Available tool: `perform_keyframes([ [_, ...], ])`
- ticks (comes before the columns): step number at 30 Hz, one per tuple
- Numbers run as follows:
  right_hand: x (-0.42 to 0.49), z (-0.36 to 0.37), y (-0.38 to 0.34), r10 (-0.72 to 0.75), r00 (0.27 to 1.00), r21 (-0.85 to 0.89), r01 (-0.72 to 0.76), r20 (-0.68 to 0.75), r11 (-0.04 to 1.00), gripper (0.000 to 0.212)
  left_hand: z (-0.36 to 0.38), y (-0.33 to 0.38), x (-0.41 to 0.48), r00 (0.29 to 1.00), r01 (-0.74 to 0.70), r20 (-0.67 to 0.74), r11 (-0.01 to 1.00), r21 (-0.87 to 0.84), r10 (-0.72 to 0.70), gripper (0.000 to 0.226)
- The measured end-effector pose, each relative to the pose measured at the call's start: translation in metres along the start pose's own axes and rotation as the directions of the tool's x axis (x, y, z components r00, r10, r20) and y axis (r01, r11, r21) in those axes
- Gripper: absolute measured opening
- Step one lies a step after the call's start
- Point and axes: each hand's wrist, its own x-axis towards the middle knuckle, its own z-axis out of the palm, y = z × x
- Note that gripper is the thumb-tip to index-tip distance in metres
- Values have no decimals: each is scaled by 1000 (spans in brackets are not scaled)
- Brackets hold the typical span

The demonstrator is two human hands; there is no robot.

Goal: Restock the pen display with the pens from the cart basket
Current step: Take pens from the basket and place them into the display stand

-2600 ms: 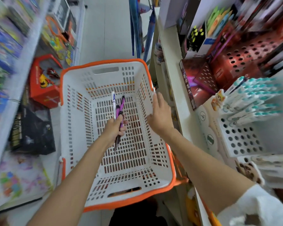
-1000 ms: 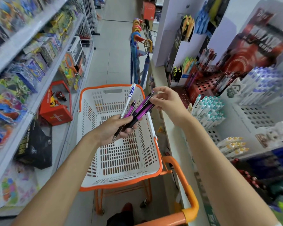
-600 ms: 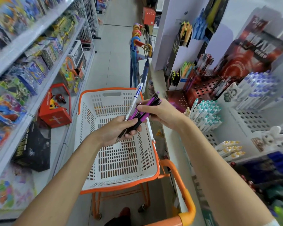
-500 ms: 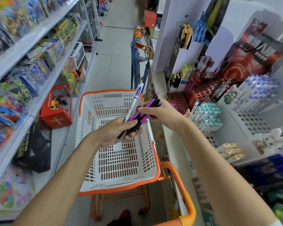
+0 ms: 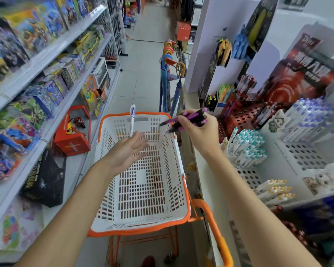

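Right hand (image 5: 199,132) grips purple-and-black plastic pens (image 5: 189,118); left hand's (image 5: 127,153) hold on the white plastic pen (image 5: 132,120) cannot be told. Best seated singly, probably in the far-right red perforated display (image 5: 243,120).

Purple pens (image 5: 189,118) are lying bunched in the right hand (image 5: 199,132); they are hovering at the basket's (image 5: 139,231) 1 o'clock. A white pen (image 5: 132,120) is standing upright at 11 o'clock.

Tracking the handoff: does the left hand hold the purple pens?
No, the right hand grips the purple pens; only a white pen rises from the left hand.
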Motion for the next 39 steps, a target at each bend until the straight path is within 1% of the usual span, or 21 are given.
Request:
perform_keyframes([
  [1,0,1,1,-169,983,-114,161,-65,980,7,3,1,2,999,52,-10,996,-69,-52,55],
  [3,-4,9,5,-428,904,-260,411,-7,874,12,20,9,3,985,165,69,970,-180,-155,53],
  [6,-18,28,18,-483,863,-236,506,149,830,18,45,27,4,973,195,179,942,-275,-149,62],
  [8,-24,35,27,-507,842,-253,540,186,803,21,54,36,10,972,216,163,919,-330,-170,57],
  [10,-27,35,30,-520,831,-248,556,199,793,28,60,40,13,983,184,49,917,-354,-178,38],
  [12,-30,29,26,-486,837,-197,536,251,821,46,59,42,19,986,79,-104,907,-413,-134,27],
  [14,-36,24,19,-333,919,-74,354,211,932,64,56,45,27,968,-51,-233,842,-537,-90,23],
  [15,-38,25,15,-197,974,57,192,109,980,66,56,45,29,958,-115,-277,797,-593,-68,22],
  [16,-38,30,11,12,1000,238,-8,-18,971,63,58,44,29,953,-162,-301,776,-609,-37,22],
  [17,-35,38,8,258,961,424,-192,-102,885,59,63,41,29,950,-192,-313,790,-582,1,22],
  [18,-31,46,6,475,871,582,-324,-123,746,55,72,36,26,949,-210,-311,830,-517,46,21],
  [19,-27,54,3,620,778,697,-387,-105,603,52,81,28,23,952,-216,-292,871,-441,89,21],
  [21,-19,67,-1,753,658,819,-418,-25,392,50,95,13,17,964,-209,-227,924,-321,139,20],
  [23,-15,72,-6,777,630,844,-420,7,333,49,99,3,16,973,-177,-179,968,-179,145,18],
  [25,-14,73,-7,777,629,833,-437,13,339,42,97,1,15,980,-148,-132,989,16,149,19],
  [28,-17,71,-7,720,690,790,-483,76,379,43,89,5,12,979,-177,-85,977,121,188,17],
  [31,-16,49,0,620,784,592,-512,27,622,50,79,12,5,987,-150,55,989,18,149,26],
  [33,-11,22,5,471,882,410,-436,17,801,50,75,13,-2,977,-69,198,997,-36,75,28],
  [35,-8,-6,-5,333,934,295,-356,125,887,51,81,10,-6,959,-28,281,999,33,18,28],
  [37,-8,-30,-13,241,947,231,-289,213,929,50,91,6,-8,945,-2,325,995,100,-30,33],
  [39,-10,-49,-17,220,939,150,-265,266,952,38,106,3,-10,932,25,355,991,133,-71,33],
])
